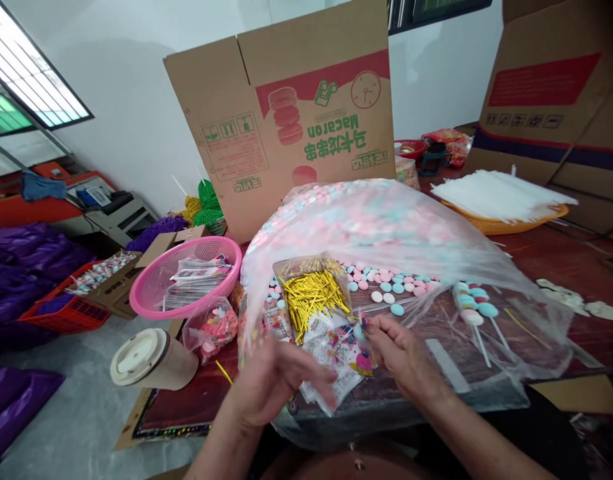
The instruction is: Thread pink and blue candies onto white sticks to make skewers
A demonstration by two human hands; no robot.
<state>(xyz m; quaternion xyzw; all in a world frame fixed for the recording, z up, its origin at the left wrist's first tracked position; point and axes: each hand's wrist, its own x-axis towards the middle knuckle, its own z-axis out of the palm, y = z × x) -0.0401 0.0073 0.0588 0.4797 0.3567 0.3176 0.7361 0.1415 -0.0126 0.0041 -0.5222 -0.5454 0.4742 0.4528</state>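
- Printed plastic wrapper [362, 360]: located at the front of the table, over the near pile; whether it is filled cannot be told.
- Handling: judged light, limp and slippery, easily creased. Take hold at the top edge, between thumb and forefinger.
- Right hand [399, 345]: thumb and fingers pinch the wrapper's upper end; the remainder hangs below and left of the fingertips.
- Left hand [269, 387]: motion-blurred, fingers extended and apart, apparently holding nothing; it is left of the wrapper, above the pile's near edge.
- Loose wrapper pile [343, 385]: between the hands.
- Gold twist ties [313, 300]: heaped directly behind the pile.
- Pastel disc candies [377, 297]: beyond the right hand, partly under translucent plastic sheeting [416, 227].
- Candy skewers [473, 315]: right of the right hand.
- Pink basket [137, 303]: farther left.
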